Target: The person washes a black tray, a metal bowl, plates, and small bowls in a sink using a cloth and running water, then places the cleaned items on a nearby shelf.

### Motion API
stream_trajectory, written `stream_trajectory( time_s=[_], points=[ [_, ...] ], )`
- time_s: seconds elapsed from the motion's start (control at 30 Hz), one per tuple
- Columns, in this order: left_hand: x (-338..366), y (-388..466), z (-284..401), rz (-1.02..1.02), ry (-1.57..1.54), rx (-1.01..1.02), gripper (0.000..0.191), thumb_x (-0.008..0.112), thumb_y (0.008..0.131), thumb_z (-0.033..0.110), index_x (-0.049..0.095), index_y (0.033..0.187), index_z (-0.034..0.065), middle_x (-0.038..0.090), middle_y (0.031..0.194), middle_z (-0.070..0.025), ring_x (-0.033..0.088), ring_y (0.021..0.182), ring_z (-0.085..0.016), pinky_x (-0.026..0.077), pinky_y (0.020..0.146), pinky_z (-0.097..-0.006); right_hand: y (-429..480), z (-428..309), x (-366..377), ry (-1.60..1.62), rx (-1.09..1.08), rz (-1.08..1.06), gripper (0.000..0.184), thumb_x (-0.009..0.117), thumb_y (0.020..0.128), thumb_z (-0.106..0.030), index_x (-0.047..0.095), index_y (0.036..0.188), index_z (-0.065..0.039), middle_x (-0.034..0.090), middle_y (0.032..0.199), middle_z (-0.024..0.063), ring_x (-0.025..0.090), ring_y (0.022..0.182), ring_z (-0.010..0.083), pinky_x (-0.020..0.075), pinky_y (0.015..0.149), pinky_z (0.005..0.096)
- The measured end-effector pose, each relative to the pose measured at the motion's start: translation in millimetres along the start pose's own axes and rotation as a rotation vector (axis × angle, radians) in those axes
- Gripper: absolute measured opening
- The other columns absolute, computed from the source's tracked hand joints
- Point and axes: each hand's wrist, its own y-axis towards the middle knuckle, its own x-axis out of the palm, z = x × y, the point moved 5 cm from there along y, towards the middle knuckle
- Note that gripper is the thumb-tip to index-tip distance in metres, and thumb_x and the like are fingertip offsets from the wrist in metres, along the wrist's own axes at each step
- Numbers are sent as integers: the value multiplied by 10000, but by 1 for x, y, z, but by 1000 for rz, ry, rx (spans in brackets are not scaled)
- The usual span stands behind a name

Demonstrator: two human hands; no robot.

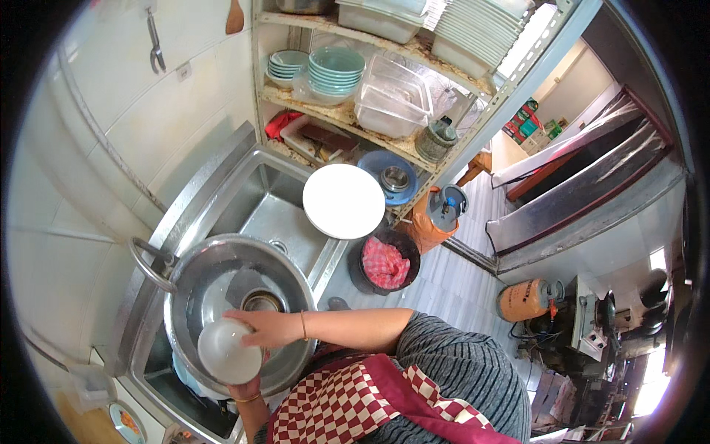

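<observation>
My left hand (244, 389) holds a white bowl (224, 358) from below at its lower rim, mostly hidden behind it. My right hand (269, 328) is at the bowl's upper right rim, with fingers reaching over its inside. The bowl is tilted over a large round steel basin (186, 311). A smaller round metal vessel (262, 302) sits in the basin, just above my right hand, beside a dark grey shape that I cannot make out. The basin stands across the steel double sink (288, 222). A curved metal faucet (150, 266) reaches to its left rim.
A bright white round dish (344, 201) is at the sink's right corner. A black bucket with a red checked cloth (385, 263) stands on the floor. Shelves (344, 114) hold bowls and plastic containers. Gas cylinders (521, 301) stand at right. Pale dishes (188, 377) lie under the basin.
</observation>
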Motion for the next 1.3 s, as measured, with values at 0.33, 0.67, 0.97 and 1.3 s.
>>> stream_trajectory(
  time_s=[0.33,0.67,0.97,1.3],
  points=[
    [31,0,-3,-128,-289,391,836,627,852,589,317,1535,219,281,1601,-85,253,1452,-378,274,1057,-681,-130,-15,-395,-1115,-167,1192,367,667,725,-113,640,1075,-6,625,1096,207,564,1107,375,438,981,492],
    [143,6,-38,63,-360,673,966,757,815,418,222,1558,110,242,1610,-117,178,1489,-351,137,1227,-568,-231,55,-641,-1190,503,1059,183,677,805,-151,651,971,-79,679,991,178,654,941,369,504,848,485],
    [131,10,-38,5,-466,605,1007,790,784,393,218,1564,114,204,1618,-164,105,1494,-422,306,1100,-673,-261,-40,-600,-1400,154,1053,41,639,804,-56,621,837,-41,653,877,178,630,882,372,509,735,468],
    [58,-5,-15,-68,-345,569,898,662,852,520,261,1551,124,264,1599,-153,224,1467,-399,336,1057,-689,-233,-149,-392,-1205,-232,739,131,691,806,-43,600,896,-13,653,820,182,662,771,346,527,690,408]
  ],
)
